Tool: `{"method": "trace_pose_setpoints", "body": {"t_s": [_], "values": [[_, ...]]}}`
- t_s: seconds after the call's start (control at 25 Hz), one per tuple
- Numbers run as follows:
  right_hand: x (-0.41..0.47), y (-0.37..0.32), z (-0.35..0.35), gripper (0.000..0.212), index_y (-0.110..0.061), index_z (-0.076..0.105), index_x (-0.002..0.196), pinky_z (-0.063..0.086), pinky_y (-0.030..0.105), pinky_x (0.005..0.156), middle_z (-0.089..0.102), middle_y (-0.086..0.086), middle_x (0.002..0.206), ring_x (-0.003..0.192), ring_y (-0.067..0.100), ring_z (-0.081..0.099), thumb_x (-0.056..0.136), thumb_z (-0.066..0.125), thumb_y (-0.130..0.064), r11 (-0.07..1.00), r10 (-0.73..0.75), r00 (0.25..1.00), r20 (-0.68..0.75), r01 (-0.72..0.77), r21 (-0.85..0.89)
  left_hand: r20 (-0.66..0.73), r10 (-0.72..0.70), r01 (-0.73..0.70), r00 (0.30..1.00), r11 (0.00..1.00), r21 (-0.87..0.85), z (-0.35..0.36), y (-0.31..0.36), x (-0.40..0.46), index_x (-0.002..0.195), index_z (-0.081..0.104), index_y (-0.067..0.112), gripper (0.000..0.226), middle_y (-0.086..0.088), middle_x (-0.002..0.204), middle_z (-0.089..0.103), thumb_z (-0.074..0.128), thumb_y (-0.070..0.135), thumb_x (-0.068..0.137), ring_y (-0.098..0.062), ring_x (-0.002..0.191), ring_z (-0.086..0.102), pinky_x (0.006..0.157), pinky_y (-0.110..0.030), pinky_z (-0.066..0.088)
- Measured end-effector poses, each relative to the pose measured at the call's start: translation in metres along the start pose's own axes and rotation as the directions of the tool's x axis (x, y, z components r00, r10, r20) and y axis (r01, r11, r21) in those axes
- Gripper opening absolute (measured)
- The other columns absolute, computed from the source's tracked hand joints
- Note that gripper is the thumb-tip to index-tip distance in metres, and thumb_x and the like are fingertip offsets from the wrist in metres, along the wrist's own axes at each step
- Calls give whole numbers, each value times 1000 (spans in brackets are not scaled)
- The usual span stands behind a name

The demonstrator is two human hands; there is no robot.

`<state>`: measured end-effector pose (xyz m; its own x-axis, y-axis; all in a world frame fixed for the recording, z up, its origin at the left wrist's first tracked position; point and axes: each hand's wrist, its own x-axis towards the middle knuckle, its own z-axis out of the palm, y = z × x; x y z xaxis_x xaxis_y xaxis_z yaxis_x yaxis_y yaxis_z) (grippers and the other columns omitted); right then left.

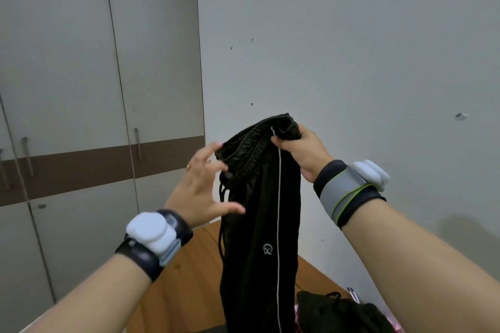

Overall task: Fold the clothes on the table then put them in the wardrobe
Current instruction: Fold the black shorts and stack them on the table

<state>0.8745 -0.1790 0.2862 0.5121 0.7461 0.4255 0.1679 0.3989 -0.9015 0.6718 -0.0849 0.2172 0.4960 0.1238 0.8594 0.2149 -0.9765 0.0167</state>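
Behind held-up trousers (259, 224): wardrobe (81, 89) left, dark clothes (338, 313) on table (189, 278).

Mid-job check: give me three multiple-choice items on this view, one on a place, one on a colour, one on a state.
1. Where are the black track pants?
A. Flat on the table
B. Held up in the air
C. Inside the wardrobe

2. What colour is the side stripe?
A. White
B. Red
C. Yellow

3. How are the wardrobe doors?
A. Wide open
B. Removed
C. Closed

Answers:
1 B, the right hand grips the waistband while the legs hang.
2 A, a thin white line runs down the leg.
3 C, the panels sit flush.
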Motion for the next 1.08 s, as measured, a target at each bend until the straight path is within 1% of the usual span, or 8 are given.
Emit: {"method": "trace_pose_setpoints", "body": {"t_s": [0.04, 0.16, 0.32, 0.56, 0.72, 0.8, 0.96, 1.08], "values": [[1, 3, -1, 23, -7, 61, 104, 47, 46, 101, 65, 18, 107, 105, 33, 63, 83, 65, 3, 1000, 16, 1000, -2, -16, 27, 53, -11, 9, 999, 999, 48, 5, -6, -14, 107, 40, 17, 73, -8, 145, 25, 70, 63, 58, -24, 129, 37, 99, -38, 41], [2, 8, 1, 18, -8, 60, 100, 47, 47, 99, 64, 16, 103, 101, 31, 62, 85, 62, 3, 996, 45, 999, 16, -46, 76, 186, -230, 226, 955, 973, 46, 18, -16, -24, 102, 49, 14, 54, -1, 154, 16, 78, 42, 66, -23, 134, 36, 100, -33, 42], [7, 14, -2, 25, -3, 58, 110, 47, 47, 99, 64, 16, 105, 101, 31, 62, 86, 62, 1, 993, 56, 998, 15, -57, 99, 163, -289, 299, 943, 954, -36, 24, -24, -8, 99, 55, 9, 40, -2, 154, 21, 80, 24, 72, -16, 136, 33, 104, -28, 37], [9, 21, -8, 26, -3, 58, 112, 47, 46, 100, 64, 14, 106, 104, 31, 61, 87, 61, 0, 992, 69, 997, 41, -73, 102, 126, -171, 168, 977, 985, 31, 26, -31, 7, 76, 67, 9, 8, -12, 151, 30, 73, 14, 77, -28, 137, 35, 105, -33, 31], [11, 26, -21, 35, 3, 55, 120, 47, 46, 100, 63, 20, 115, 109, 34, 61, 85, 63, 0, 993, 109, 993, 34, -111, 49, 201, 17, -35, 979, 995, 88, 17, -33, 16, 70, 62, 12, 16, -6, 134, 56, 54, 25, 76, -23, 124, 51, 102, -46, 42], [8, 31, -30, 33, 3, 57, 117, 46, 45, 101, 63, 21, 113, 105, 34, 62, 84, 64, 2, 991, 136, 989, 50, -135, -17, 257, 50, -85, 965, 988, 126, 9, -33, 21, 71, 60, 15, 19, 0, 119, 67, 47, 29, 75, -16, 116, 59, 105, -45, 38], [-1, 41, -41, 18, -6, 62, 99, 47, 39, 98, 65, 11, 99, 93, 25, 63, 85, 62, 4, 983, 172, 976, 133, -161, -87, 427, -11, -30, 904, 996, 89, -4, -27, 32, 75, 49, 24, 1, 8, 110, 70, 48, 23, 75, -1, 118, 49, 113, -28, 14], [-6, 42, -39, 18, -11, 61, 95, 54, 30, 86, 65, 7, 94, 87, 19, 64, 87, 58, 6, 985, 173, 974, 147, -168, -45, 459, -85, 69, 885, 996, 50, -6, -21, 36, 83, 54, 25, 9, 8, 101, 70, 51, 17, 80, -11, 107, 58, 112, -34, 30]]}}
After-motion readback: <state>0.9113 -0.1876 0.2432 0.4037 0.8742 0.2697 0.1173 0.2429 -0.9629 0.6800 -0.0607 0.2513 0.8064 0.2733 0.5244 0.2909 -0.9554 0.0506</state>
